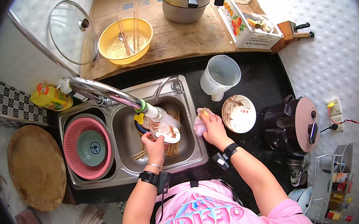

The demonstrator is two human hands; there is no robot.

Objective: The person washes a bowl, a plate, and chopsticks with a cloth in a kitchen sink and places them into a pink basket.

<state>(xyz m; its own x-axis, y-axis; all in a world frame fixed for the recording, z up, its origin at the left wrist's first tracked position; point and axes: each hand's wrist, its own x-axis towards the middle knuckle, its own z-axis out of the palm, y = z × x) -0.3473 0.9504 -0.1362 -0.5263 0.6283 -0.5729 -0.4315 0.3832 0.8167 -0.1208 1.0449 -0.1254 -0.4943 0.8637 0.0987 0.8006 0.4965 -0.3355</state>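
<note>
In the right basin of the steel sink (191, 164), my left hand (154, 147) holds a small white patterned dish (170, 135) by its near left rim. Water runs onto the dish from the spray head (154, 112) of a curved chrome faucet. Wooden chopsticks (172, 150) and part of a dark blue-rimmed bowl (140, 127) show beneath it. My right hand (214, 128) is closed on a pale pink cloth (198, 126) at the sink's right rim. Just right of that hand, a white patterned bowl (239, 114) sits on the black counter.
A pink colander (71, 159) with a pale green bowl (85, 153) fills the left basin. Behind my right hand stands a plastic measuring jug (216, 80). An electric pressure cooker (282, 126) is at right. A yellow basket (108, 52) with chopsticks rests on the wooden shelf (171, 47).
</note>
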